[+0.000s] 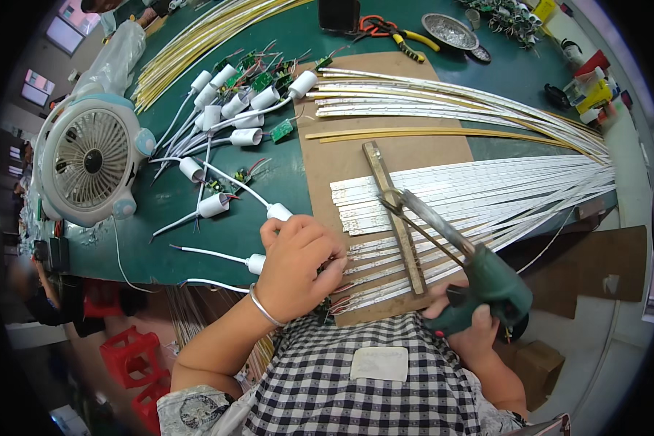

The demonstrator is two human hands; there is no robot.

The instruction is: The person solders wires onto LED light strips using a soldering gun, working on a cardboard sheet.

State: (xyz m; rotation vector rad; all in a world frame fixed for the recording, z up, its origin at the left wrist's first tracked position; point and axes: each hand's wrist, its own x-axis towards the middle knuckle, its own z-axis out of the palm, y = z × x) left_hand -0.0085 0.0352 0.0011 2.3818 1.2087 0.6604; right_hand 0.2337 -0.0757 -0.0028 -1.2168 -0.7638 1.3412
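Note:
My right hand (476,336) grips a green soldering gun (495,285) by its handle. The gun's long barrel and feed tube point up and left, their ends above a narrow bar (400,232). That bar lies across a row of white LED strips (458,182) fanned out on brown cardboard. Near the strips' left ends, my left hand (301,265) is closed in a pinch, and its fingers hide what they hold. Thin red wires (339,299) show just below it. Two white caps with cables, one a white cap (255,264), lie close against the left hand.
A white and blue fan (91,160) stands at the left. Several white caps with green circuit boards (282,131) lie beyond my left hand. More strips (385,94), pliers (418,43) and a metal dish (454,33) are farther back. Red stools (132,356) stand below the table's left edge.

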